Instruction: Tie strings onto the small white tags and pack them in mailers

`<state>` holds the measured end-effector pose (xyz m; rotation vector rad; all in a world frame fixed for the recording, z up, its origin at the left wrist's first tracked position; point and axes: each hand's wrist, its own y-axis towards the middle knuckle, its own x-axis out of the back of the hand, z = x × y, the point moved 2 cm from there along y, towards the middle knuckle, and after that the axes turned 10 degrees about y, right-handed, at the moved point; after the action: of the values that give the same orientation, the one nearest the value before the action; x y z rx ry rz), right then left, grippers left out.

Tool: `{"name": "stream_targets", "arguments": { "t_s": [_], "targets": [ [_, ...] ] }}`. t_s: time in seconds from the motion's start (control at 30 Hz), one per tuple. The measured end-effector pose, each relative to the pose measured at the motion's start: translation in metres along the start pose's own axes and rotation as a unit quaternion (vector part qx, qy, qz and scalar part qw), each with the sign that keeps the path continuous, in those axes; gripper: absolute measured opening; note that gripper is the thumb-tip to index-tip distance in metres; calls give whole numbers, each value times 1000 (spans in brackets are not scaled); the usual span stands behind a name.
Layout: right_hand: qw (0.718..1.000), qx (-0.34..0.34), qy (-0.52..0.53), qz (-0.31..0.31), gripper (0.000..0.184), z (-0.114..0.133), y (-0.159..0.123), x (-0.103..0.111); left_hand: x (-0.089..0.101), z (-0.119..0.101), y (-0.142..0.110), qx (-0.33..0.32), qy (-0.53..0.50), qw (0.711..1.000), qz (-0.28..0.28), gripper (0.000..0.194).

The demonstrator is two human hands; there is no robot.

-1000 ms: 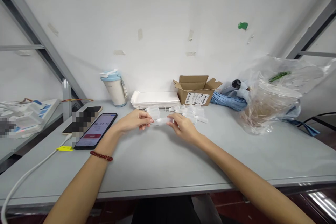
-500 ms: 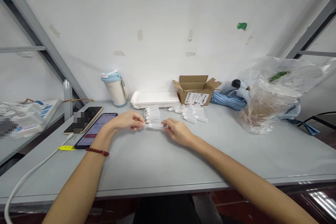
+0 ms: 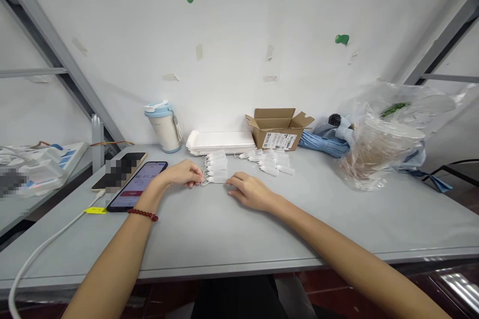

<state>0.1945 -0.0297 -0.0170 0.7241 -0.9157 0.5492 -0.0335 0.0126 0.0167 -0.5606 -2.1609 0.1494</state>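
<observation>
Small translucent white tubes or tags with thin string loops lie stacked in a neat column (image 3: 217,162) at mid-table. The nearest white tag (image 3: 216,179) lies level, its string loop (image 3: 204,183) at the left end. My left hand (image 3: 187,173) is closed in a pinch at that loop, fingertips touching the string. At the tag's right end rests my right hand (image 3: 249,190), thumb and fingers apart, holding nothing; the index fingertip is close to the tag. A looser group of similar white tags (image 3: 267,160) lies further right, pointing several ways.
Behind the tags are a flat white packet (image 3: 220,142) and an open cardboard box (image 3: 277,132). A tumbler (image 3: 163,127) stands back left. Two phones (image 3: 121,172) (image 3: 136,187) and a white cable (image 3: 48,237) lie left. A blue umbrella (image 3: 324,143) and a bagged cup (image 3: 385,147) are right.
The front tag has been set down in line with the column and let go by my right hand, which has drawn slightly left and loosened. My left hand has barely moved.
</observation>
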Motion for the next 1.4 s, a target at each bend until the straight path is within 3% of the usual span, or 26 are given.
{"name": "stream_targets", "arguments": {
  "t_s": [0.4,0.53,0.7,0.87,0.97,1.07,1.17,1.23,1.4],
  "targets": [
    [1000,14,3,1,25,-2,-1,0,1,0,-2,0,-17,999,-33,21],
    [999,16,-4,-47,23,-17,0,10,4,1,1,37,-15,996,-82,19],
    [984,-36,-135,-114,28,-44,5,33,7,11,12,58,4,982,-178,14],
    [967,-86,-225,-86,36,-58,10,33,8,7,11,68,8,968,-243,15],
    [962,-105,-246,-59,38,-61,10,24,3,-13,0,41,-94,976,-194,16],
    [958,-125,-256,-41,38,-62,10,19,-10,-35,-11,-27,-159,986,-48,21],
    [954,-132,-265,-41,39,-61,9,19,-24,-44,-15,-65,-115,988,75,23],
    [952,-134,-274,-36,41,-59,10,20,-30,-43,-12,-72,-87,989,99,28],
    [949,-133,-286,-22,43,-55,12,20,-30,-35,-5,-52,-71,993,80,32]
  ]
}}
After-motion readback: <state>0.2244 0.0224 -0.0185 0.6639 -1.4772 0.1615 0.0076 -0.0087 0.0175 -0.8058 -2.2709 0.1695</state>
